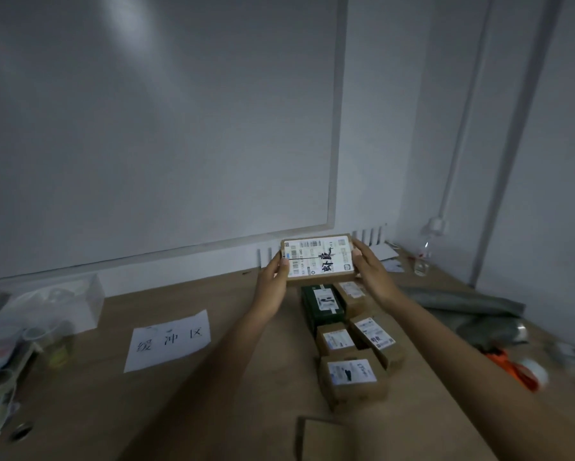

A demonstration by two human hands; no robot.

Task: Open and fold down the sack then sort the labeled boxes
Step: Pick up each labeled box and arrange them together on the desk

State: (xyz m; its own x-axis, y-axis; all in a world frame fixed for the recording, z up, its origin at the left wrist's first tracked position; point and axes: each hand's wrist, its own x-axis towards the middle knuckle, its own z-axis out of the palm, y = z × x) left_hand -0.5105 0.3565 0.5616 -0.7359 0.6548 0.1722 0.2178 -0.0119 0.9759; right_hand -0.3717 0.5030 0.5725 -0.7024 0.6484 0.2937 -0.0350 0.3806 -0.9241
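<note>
Wooden surface (232, 377) runs along the wall. Grey sack (472, 311) lies crumpled flat at right, w/ orange tape dispenser (515, 369) near it. White paper sign (169, 339) w/ handwritten characters lies left of centre. Labeled boxes (349, 341), approx five brown plus one dark green, sit clustered mid-surface between the forearms. One flat box (317, 257) is held up above them, label facing camera: left hand (274, 277) grip curled on its left edge, right hand (367, 261) grip curled on its right edge.
</note>
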